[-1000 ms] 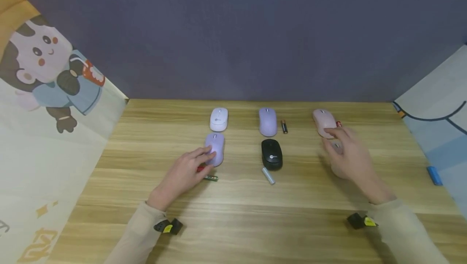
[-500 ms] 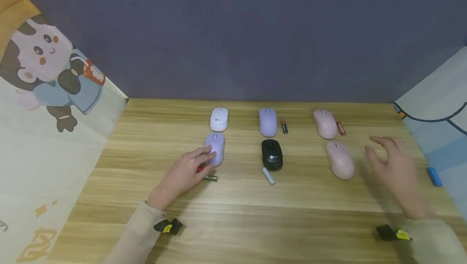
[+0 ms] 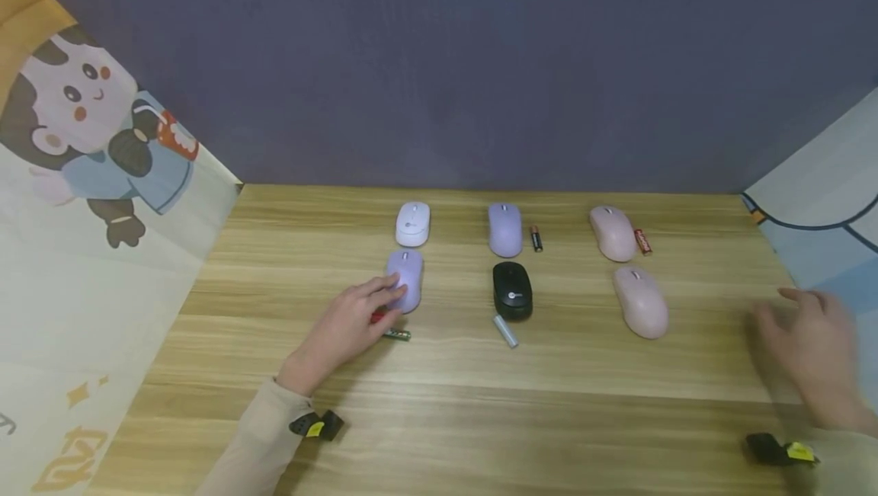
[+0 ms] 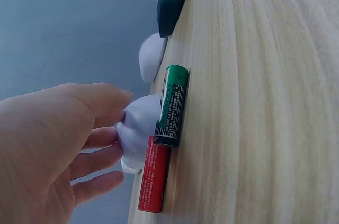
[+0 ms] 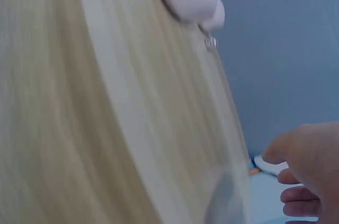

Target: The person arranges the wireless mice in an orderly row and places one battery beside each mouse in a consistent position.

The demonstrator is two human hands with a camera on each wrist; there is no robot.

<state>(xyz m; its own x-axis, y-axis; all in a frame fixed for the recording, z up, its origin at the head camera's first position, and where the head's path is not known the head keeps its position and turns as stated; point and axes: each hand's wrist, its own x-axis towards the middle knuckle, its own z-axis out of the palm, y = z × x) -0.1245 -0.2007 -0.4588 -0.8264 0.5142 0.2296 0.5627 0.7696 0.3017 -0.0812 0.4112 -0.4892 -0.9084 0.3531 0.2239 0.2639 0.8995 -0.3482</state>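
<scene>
My left hand (image 3: pixel 350 321) rests its fingertips on the side of a purple computer mouse (image 3: pixel 406 275), fingers relaxed. Just beside that hand lie a red battery (image 4: pixel 153 176) and a green battery (image 4: pixel 173 97), nearly end to end; the head view shows the red one mostly covered by the hand. Off to the right, my right hand (image 3: pixel 812 344) is blurred, its fingers loosely bent and holding nothing. It hovers by the table's right edge, over the spot where a small blue block-like piece showed before, now hidden. Nearest to it is a pale pink mouse (image 3: pixel 641 302).
The back row has a white mouse (image 3: pixel 412 224), another purple mouse (image 3: pixel 504 229) with a black battery (image 3: pixel 536 238), and a pink mouse (image 3: pixel 613 233) with a red battery (image 3: pixel 642 241). In front, a black mouse (image 3: pixel 512 290) has a silver battery (image 3: pixel 505 331). A dark wall (image 3: pixel 480 69) stands behind.
My right hand has left the pink mice and swung right to the table's right edge, now covering the blue piece. The left hand stays on the purple mouse.
</scene>
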